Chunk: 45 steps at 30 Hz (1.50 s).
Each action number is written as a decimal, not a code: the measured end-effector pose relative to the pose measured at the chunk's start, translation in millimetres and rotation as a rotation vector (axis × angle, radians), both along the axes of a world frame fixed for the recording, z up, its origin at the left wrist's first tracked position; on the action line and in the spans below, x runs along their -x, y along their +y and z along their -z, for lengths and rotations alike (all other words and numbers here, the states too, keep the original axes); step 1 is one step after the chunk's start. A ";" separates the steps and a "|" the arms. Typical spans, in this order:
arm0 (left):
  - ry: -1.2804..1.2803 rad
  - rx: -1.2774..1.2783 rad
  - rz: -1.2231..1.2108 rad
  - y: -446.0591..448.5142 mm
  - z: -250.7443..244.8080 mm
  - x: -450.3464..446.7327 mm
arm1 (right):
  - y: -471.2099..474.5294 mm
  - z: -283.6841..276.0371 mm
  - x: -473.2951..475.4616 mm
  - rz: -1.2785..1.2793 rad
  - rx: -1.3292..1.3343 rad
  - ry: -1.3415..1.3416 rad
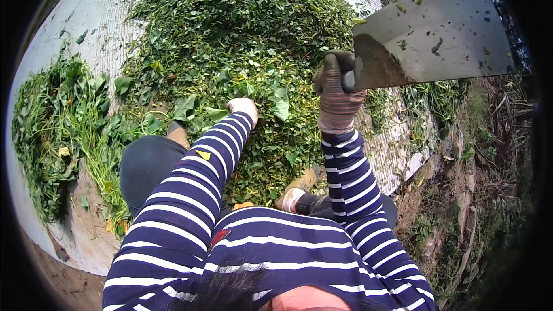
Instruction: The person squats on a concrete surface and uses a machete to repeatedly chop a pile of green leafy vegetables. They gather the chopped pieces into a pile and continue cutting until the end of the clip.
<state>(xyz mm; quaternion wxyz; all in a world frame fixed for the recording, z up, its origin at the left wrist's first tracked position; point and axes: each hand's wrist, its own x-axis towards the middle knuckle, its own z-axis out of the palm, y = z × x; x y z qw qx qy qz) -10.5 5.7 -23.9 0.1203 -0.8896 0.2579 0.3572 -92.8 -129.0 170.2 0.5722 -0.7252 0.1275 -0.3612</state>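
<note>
My right hand (339, 99), in a dirty striped knit glove, is raised and grips the handle of a broad cleaver (449, 39). Its wide steel blade points right, and bits of chopped leaf cling to it. Bare and lower down, my left hand (243, 107) is closed among leafy green vines (185, 107), some leaves fanning out around the fist. The fingertips are hidden. Beneath and beyond it spreads a large heap of chopped leaves and stems (246, 17).
Uncut vines (52, 125) lie piled at the left. My shoes (300, 188) and bent knee (149, 168) are close to the chopped heap. Ridged pale concrete (103, 13) lies underfoot. On the right, its broken edge meets a bank with dry stalks and weeds (466, 207).
</note>
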 end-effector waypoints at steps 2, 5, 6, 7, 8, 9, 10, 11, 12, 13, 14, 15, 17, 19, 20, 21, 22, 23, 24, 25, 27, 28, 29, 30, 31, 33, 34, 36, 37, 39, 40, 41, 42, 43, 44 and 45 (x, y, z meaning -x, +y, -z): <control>-0.027 0.040 -0.078 4.5 2.0 1.1 | 39.1 102.2 40.7 0.021 0.003 0.640; 0.058 0.035 -0.063 23.7 1.9 -4.4 | 49.6 213.2 85.2 -0.181 0.214 1.457; 0.087 0.055 -0.096 30.7 0.7 -9.2 | 40.5 222.4 81.1 -0.179 0.099 1.293; 0.072 0.049 -0.154 37.4 -0.4 -12.1 | 25.8 216.7 68.8 -0.128 -0.011 1.144; 0.141 0.026 -0.163 41.7 -1.5 -17.3 | 8.0 192.0 51.9 -0.116 -0.038 0.846; 0.163 0.036 -0.127 44.5 -2.1 -19.7 | -5.2 157.3 23.3 -0.179 -0.138 0.518; 0.157 0.017 -0.087 44.3 -2.3 -23.7 | -21.0 114.5 -3.1 -0.210 -0.083 0.316; 0.193 0.010 -0.034 42.8 -1.9 -24.1 | -27.0 67.9 -27.9 -0.256 -0.098 0.101; 0.238 -0.019 -0.038 38.0 -1.3 -25.5 | -34.5 29.6 -45.1 -0.246 -0.093 0.014; 0.202 -0.020 -0.025 32.9 -0.2 -23.6 | -31.5 -8.4 -55.8 -0.273 -0.185 -0.086; 0.185 -0.031 -0.042 25.9 1.0 -22.2 | -23.1 -20.0 -63.4 -0.309 -0.262 -0.207; 0.153 -0.064 -0.077 19.4 2.5 -19.4 | -17.7 -20.9 -64.0 -0.323 -0.355 -0.356; 0.073 -0.030 -0.066 9.1 5.7 -12.1 | 17.2 30.7 -29.1 -0.008 -0.045 -0.146; 0.040 0.014 -0.047 7.7 7.7 -5.7 | 52.6 115.1 30.3 0.007 0.061 0.592; 0.048 0.040 0.014 11.1 8.4 -4.6 | 57.0 157.9 53.9 -0.195 0.240 1.424; 0.019 0.088 -0.112 16.6 7.9 -2.6 | 58.7 190.8 82.5 -0.334 0.217 1.581; 0.025 0.097 -0.083 24.2 7.0 -5.3 | 52.5 214.6 83.2 -0.307 0.126 1.453; 0.078 0.056 -0.061 33.9 5.0 -6.5 | 45.3 219.0 85.8 -0.180 0.062 1.388; 0.148 -0.018 -0.005 41.6 2.8 -11.1 | 30.3 210.0 73.9 -0.156 0.044 1.182; 0.128 -0.030 -0.026 50.0 0.2 -14.3 | 15.2 183.3 53.4 -0.175 -0.030 0.934; 0.094 -0.082 -0.072 59.7 -5.4 -22.1 | -6.1 101.4 -1.7 -0.230 -0.114 0.270; 0.210 -0.105 -0.061 60.2 -8.2 -26.7 | -15.7 54.1 -21.0 -0.270 -0.112 0.136; 0.267 -0.139 -0.080 58.8 -10.1 -27.5 | -21.2 11.7 -37.7 -0.294 -0.181 0.056; 0.272 -0.132 -0.043 54.3 -11.7 -27.8 | -20.3 -16.7 -51.9 -0.304 -0.212 -0.099; 0.269 -0.146 -0.038 49.0 -12.3 -26.4 | -16.0 -33.4 -59.3 -0.308 -0.250 -0.290; 0.208 -0.123 -0.028 35.6 -10.3 -18.6 | 7.0 -14.9 -40.3 -0.156 -0.261 -0.262; 0.137 -0.074 0.006 29.2 -7.3 -12.8 | 29.2 26.9 -19.1 -0.007 -0.116 -0.130; 0.045 -0.044 0.056 24.3 1.4 -3.9 | 59.2 116.8 36.3 -0.080 0.143 0.643; 0.028 -0.044 0.095 26.2 7.1 -0.6 | 63.6 162.3 56.2 -0.320 0.280 1.487; 0.054 -0.090 -0.099 36.0 18.4 0.0 | 58.1 214.7 84.0 -0.318 0.179 1.517; 0.111 -0.103 -0.047 43.9 23.3 -3.4 | 48.5 216.4 81.8 -0.328 0.194 1.399; 0.139 -0.074 -0.088 49.6 27.8 -7.0 | 34.0 203.8 73.8 -0.262 0.217 1.304; 0.225 -0.047 -0.072 57.0 31.1 -12.5 | 22.4 176.4 51.9 -0.267 0.126 1.050; 0.299 -0.075 -0.092 59.1 33.5 -18.0 | 11.9 136.9 31.4 -0.258 0.057 0.706; 0.347 -0.068 -0.044 63.1 34.5 -22.3 | 4.0 94.0 6.5 -0.302 -0.013 0.464; 0.467 -0.133 0.076 61.0 34.4 -25.7 | 1.5 49.2 -14.6 -0.344 -0.167 0.299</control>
